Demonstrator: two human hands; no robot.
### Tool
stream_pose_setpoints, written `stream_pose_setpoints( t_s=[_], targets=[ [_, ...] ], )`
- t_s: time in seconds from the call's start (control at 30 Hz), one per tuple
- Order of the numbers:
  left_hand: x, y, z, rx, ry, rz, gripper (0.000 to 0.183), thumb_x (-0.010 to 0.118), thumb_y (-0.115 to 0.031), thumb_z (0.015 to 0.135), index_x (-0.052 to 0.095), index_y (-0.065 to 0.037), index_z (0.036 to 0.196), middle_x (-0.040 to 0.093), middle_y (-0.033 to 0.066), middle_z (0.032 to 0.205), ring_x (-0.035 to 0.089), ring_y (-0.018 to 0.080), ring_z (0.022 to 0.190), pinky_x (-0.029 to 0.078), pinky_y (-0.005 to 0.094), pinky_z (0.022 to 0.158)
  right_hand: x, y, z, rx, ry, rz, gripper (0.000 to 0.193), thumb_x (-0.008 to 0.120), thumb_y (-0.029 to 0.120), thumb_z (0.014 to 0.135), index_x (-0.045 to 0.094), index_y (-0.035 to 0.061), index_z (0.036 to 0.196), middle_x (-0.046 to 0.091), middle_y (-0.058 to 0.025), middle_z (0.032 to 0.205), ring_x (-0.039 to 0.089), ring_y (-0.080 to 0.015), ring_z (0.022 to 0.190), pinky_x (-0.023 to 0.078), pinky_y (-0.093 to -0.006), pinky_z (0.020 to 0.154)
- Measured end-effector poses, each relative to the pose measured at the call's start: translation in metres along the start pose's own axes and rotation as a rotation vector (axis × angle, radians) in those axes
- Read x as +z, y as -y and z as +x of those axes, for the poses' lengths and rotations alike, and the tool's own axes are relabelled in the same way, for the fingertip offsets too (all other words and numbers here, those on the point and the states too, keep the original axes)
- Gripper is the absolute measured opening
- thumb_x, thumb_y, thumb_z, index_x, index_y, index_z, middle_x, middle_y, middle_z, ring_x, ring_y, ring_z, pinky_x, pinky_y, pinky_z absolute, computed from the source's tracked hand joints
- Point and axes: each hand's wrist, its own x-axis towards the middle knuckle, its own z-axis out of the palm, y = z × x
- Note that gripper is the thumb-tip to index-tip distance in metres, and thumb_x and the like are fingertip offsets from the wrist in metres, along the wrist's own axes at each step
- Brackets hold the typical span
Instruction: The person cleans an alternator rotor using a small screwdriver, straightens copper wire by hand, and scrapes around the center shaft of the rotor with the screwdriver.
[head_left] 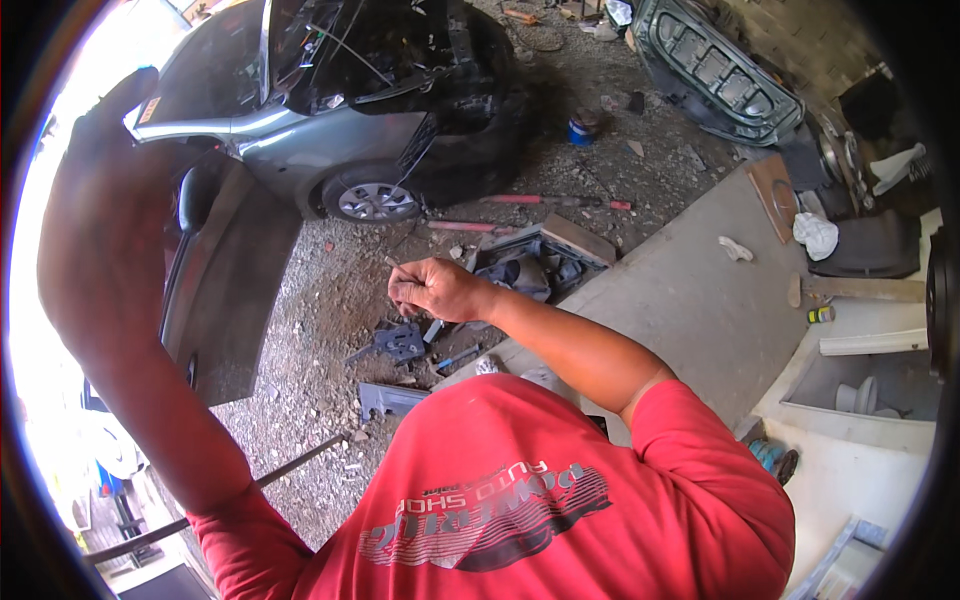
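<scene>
My right hand (435, 290) is in front of my chest, its fingers closed on a small, thin, pale stick (393, 263) that pokes out past the thumb side. What exactly the stick is cannot be made out. Close to the camera, my left hand (105, 220) is raised at the far left, dark and blurred, with its fingers reaching up past the picture's bright edge. Whether it holds anything does not show. Behind it stands an open car door (235, 300) with a side mirror (198, 195).
A grey car (300, 150) stands on gravel ahead. Red bars (475, 227), dark plastic parts (400, 343) and a blue can (581, 132) lie about. To the right runs a concrete slab (690, 270) with a white cloth (735, 248); a green vehicle panel (715, 75) leans beyond.
</scene>
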Motion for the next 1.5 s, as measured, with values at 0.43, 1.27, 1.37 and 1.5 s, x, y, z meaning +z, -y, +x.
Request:
stream_pose_setpoints(
  t_s=[0.43, 1.27, 1.37, 1.5],
  targets=[
    [0.008, 0.122, -0.089, -0.909, 0.877, -0.085, 0.085, 0.06, -0.051, 0.104, 0.035, 0.011, 0.156, 0.067, 0.0193, 0.133, 0.075, 0.0233, 0.098, 0.052, 0.0295, 0.073, -0.038, 0.104, 0.012, -0.014, -0.262, 0.201, 0.022, 0.061, 0.016, 0.105, 0.067, 0.004, 0.088, 0.055, 0.0024, 0.062, 0.047, -0.0048, 0.047, 0.035, -0.0256, 0.044],
    [0.0, 0.14, -0.102, -0.779, 0.818, -0.487, 0.115, 0.078, -0.06, 0.083, 0.034, 0.019, 0.154, 0.064, 0.011, 0.085, 0.054, 0.0109, 0.06, 0.05, 0.0287, 0.061, -0.074, 0.028, 0.005, 0.052, -0.238, -0.521, 0.044, 0.072, 0.04, 0.1, 0.059, 0.0059, 0.076, 0.05, 0.0001, 0.063, 0.046, -0.009, 0.066, 0.041, -0.0339, 0.063],
    [0.006, 0.173, -0.118, -1.011, 0.896, -0.088, 0.122, 0.084, -0.062, 0.079, 0.028, 0.011, 0.16, 0.064, 0.0207, 0.129, 0.067, 0.0229, 0.098, 0.055, 0.0372, 0.09, -0.059, 0.075, 0.015, 0.0, -0.235, -0.491, 0.042, 0.072, 0.038, 0.099, 0.061, 0.0042, 0.076, 0.05, -0.0027, 0.063, 0.047, -0.0104, 0.066, 0.042, -0.0359, 0.064],
    [0.018, 0.192, -0.117, -0.651, 0.152, -0.431, 0.101, 0.071, -0.052, 0.095, 0.023, 0.008, 0.162, 0.056, 0.0212, 0.146, 0.056, 0.0335, 0.137, 0.041, 0.0469, 0.118, -0.022, 0.114, 0.013, -0.174, -0.119, -0.399, 0.035, 0.07, 0.033, 0.101, 0.071, 0.0005, 0.089, 0.065, -0.0095, 0.07, 0.056, -0.0111, 0.071, 0.048, -0.0374, 0.068]
  ],
)
